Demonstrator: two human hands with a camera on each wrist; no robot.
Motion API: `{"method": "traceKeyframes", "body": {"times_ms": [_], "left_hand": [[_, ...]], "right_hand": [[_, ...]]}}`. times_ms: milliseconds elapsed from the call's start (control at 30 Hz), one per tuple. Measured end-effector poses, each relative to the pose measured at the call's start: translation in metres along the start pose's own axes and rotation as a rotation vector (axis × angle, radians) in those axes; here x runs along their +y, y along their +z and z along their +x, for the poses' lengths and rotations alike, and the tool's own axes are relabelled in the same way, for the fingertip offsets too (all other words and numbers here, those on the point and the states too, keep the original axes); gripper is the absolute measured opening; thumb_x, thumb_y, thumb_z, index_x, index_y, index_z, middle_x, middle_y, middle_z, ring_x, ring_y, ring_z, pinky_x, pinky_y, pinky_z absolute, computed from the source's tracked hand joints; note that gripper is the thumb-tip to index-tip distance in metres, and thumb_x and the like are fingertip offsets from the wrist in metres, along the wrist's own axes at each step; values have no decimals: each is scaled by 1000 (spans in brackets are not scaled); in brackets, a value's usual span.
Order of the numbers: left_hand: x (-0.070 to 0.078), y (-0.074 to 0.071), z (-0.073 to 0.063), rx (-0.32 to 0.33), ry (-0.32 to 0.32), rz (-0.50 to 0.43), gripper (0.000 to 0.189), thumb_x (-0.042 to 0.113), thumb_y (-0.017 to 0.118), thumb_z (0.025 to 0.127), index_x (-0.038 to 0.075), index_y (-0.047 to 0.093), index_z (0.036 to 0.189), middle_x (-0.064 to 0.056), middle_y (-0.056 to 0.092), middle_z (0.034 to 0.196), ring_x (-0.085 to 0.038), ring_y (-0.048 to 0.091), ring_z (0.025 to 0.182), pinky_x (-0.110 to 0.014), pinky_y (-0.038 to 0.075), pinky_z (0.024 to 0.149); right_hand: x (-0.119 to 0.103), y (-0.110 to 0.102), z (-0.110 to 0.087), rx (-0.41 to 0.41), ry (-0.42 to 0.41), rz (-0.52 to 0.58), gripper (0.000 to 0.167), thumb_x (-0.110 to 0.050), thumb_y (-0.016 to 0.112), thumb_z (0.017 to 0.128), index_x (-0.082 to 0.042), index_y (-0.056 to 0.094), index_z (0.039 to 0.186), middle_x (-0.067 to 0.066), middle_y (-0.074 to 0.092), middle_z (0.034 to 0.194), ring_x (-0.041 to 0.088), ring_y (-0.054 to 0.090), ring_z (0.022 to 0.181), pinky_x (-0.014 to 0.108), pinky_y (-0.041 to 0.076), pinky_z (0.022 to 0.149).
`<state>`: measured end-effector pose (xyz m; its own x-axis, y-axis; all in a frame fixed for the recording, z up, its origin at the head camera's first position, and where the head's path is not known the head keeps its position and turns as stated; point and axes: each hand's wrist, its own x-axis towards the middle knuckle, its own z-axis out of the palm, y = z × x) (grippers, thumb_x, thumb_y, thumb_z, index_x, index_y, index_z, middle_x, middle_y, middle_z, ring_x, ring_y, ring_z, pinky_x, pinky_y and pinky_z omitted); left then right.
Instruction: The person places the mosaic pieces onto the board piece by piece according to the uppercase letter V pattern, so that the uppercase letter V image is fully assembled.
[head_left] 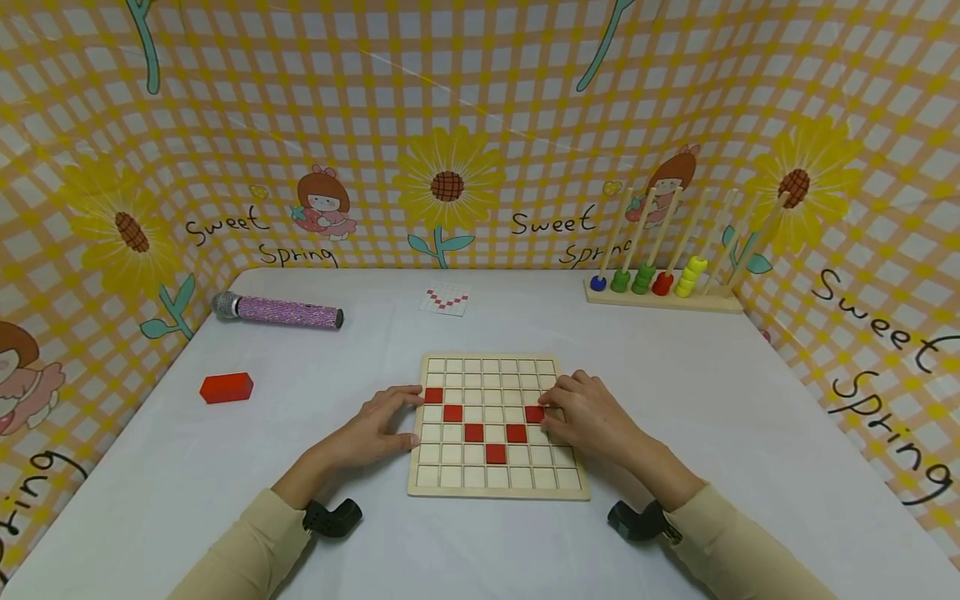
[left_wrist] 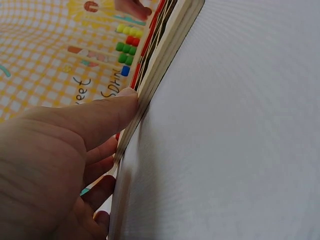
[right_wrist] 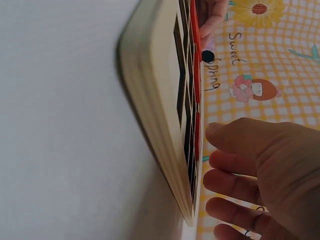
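A square wooden grid board lies flat on the table, with several red square tiles in its cells forming a V. My left hand rests at the board's left edge, thumb and fingertips against the rim; the left wrist view shows the thumb on the wooden side. Over the right side of the board is my right hand, its fingertips right beside the upper right red tile. In the right wrist view its fingers are loosely bent above the grid, with nothing visible between them.
Behind the board lies a small white card printed with a red V on a grid. A glittery purple microphone and a red block are at the left. A peg abacus with coloured beads stands back right.
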<state>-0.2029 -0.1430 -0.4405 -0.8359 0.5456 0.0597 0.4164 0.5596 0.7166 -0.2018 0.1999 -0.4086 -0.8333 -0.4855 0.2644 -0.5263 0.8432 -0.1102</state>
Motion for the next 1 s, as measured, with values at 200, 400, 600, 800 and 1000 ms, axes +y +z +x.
{"method": "traceKeyframes", "body": {"times_ms": [200, 400, 600, 800, 1000], "left_hand": [[0, 0, 0, -3, -13, -1, 50, 22, 68, 85, 12, 49, 130, -7, 33, 152, -33, 24, 142, -58, 19, 112], [0, 0, 0, 0, -8, 3, 49, 21, 68, 86, 11, 49, 130, -7, 33, 152, -33, 26, 141, -58, 20, 111], [-1, 1, 0, 4, -4, 11, 49, 22, 68, 86, 11, 48, 130, -7, 33, 152, -33, 26, 141, -58, 20, 111], [-1, 1, 1, 1, -5, 15, 49, 24, 67, 87, 12, 48, 130, -8, 33, 152, -33, 26, 141, -59, 20, 111], [-1, 0, 1, 2, -6, 12, 50, 23, 68, 86, 12, 48, 130, -7, 33, 152, -32, 26, 141, -58, 20, 111]], "right_hand": [[3, -3, -5, 20, 28, -3, 23, -22, 76, 75, -11, 73, 95, 2, 67, 91, 17, 49, 83, 30, 39, 70], [12, -7, -12, 28, 34, -21, 24, -22, 77, 75, -10, 72, 95, 2, 67, 90, 18, 51, 83, 32, 40, 70], [18, -12, -20, 38, 33, -11, 26, -22, 77, 75, -9, 72, 96, 2, 67, 91, 18, 51, 83, 33, 40, 71], [23, -15, -27, 50, 52, -7, 27, -22, 78, 73, -8, 72, 95, 2, 66, 89, 18, 51, 83, 32, 39, 71], [28, -17, -36, 56, 64, -2, 28, -22, 78, 73, -8, 72, 96, 2, 66, 90, 19, 52, 84, 33, 40, 72]]}}
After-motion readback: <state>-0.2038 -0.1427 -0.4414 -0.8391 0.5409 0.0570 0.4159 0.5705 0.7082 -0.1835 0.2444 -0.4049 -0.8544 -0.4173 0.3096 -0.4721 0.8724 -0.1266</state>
